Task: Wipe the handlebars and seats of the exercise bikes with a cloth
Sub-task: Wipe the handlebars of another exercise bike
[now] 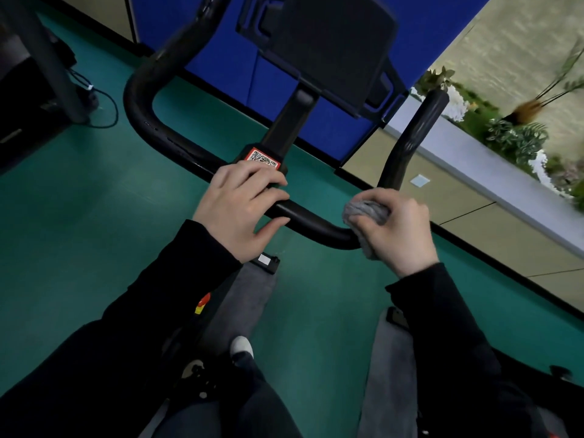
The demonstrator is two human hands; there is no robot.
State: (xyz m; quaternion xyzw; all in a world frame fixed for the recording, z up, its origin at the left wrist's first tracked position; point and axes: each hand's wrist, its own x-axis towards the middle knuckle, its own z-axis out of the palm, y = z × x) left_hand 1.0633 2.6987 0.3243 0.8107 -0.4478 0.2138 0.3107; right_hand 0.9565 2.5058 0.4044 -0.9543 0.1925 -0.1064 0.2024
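A black exercise-bike handlebar (311, 221) curves across the middle of the view, with one horn rising at the left (142, 74) and one at the right (414, 134). My left hand (241, 208) grips the bar's centre, just below a red QR sticker (262, 157). My right hand (399, 230) is closed around a grey cloth (363, 213), which is wrapped on the bar at the right bend. The bike's dark console (328, 45) stands above on its stem. No seat is visible.
Green floor (79, 216) lies under the bike. A blue panel wall (221, 58) stands behind the console. Another machine with cables (41, 83) is at the far left. A planter ledge with greenery (512, 137) runs along the right. Grey bike frame parts (388, 374) are below.
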